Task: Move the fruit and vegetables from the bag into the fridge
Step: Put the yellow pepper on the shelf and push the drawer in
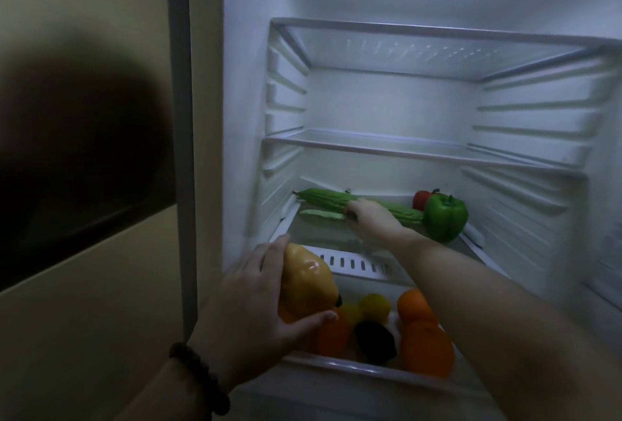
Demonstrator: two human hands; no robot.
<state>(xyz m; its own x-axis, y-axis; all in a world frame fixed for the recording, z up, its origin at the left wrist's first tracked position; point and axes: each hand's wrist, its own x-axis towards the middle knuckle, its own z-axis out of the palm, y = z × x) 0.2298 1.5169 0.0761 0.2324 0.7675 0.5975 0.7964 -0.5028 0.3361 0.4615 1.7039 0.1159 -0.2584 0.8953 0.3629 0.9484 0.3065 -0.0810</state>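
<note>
While lit, fridge (255,91) shelves glassy.

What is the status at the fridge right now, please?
Left hand grips yellow pepper over crisper drawer. Right hand on small cucumber, lowest shelf. Nothing blocking.

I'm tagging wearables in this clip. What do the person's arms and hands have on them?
Both forearms are bare, no sleeves in view. The left hand has a dark beaded bracelet at the wrist. The right hand shows no gloves, rings or watch.
</note>
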